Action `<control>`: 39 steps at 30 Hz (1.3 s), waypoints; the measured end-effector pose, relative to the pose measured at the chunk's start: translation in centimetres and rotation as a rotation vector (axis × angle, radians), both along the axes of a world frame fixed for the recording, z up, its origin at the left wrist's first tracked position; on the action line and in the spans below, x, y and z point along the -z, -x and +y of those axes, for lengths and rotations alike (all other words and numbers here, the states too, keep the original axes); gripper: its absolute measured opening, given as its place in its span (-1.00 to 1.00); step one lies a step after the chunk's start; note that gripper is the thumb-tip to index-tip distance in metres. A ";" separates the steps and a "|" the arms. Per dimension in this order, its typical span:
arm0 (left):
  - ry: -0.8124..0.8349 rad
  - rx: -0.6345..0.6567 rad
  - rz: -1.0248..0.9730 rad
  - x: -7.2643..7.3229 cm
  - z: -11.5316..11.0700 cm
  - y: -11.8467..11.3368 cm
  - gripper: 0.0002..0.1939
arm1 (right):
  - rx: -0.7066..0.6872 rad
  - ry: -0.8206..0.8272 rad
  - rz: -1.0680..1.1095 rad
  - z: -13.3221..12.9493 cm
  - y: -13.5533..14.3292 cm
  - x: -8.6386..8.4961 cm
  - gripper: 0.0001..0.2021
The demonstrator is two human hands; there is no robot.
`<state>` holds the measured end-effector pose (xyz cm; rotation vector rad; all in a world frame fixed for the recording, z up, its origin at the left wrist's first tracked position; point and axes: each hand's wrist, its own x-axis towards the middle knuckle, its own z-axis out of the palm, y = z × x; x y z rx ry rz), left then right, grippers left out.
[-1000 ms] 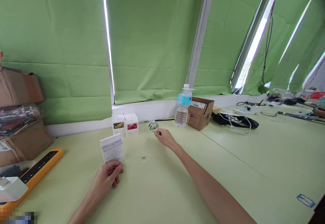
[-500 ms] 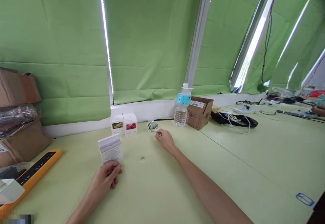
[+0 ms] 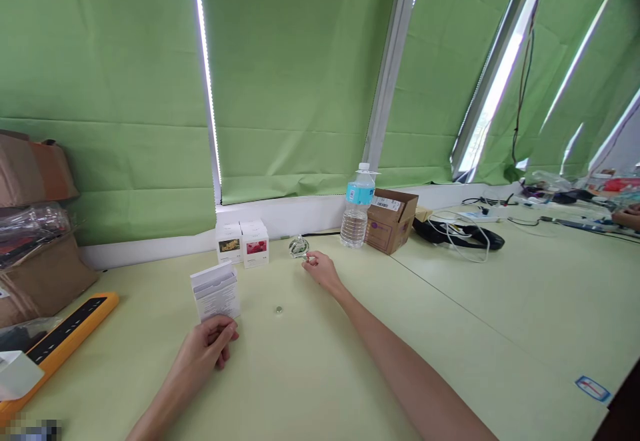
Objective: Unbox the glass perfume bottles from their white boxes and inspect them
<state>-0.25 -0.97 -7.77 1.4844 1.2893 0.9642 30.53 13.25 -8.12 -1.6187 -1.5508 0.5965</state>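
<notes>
Near the front left, my left hand (image 3: 213, 347) is closed on the lower edge of a white cardboard box (image 3: 219, 294) with printed text; its top flap is up. My right hand (image 3: 321, 269) reaches to the back of the table, thumb and fingers pinched around something small and shiny that I cannot make out. Just left of those fingertips sits a round clear glass ornament (image 3: 299, 247). A small round silvery piece (image 3: 279, 309) lies on the table between my hands.
Two white picture boxes (image 3: 256, 247) stand against the wall. A water bottle (image 3: 357, 211) and a brown carton (image 3: 391, 222) stand right of my right hand, with a black strap and white cable (image 3: 457, 234) beyond. An orange power strip (image 3: 70, 344) and stacked cartons (image 3: 45, 274) are left.
The fingertips of my right hand have come slightly closer to the glass ornament. My left hand keeps its hold on the white box, and the whole view has shifted a little.
</notes>
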 end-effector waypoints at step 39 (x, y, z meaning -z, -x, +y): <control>-0.005 -0.013 -0.030 0.6 0.3 0.1 -0.53 | -0.462 0.208 -0.374 -3.2 3.9 -3.6 -0.89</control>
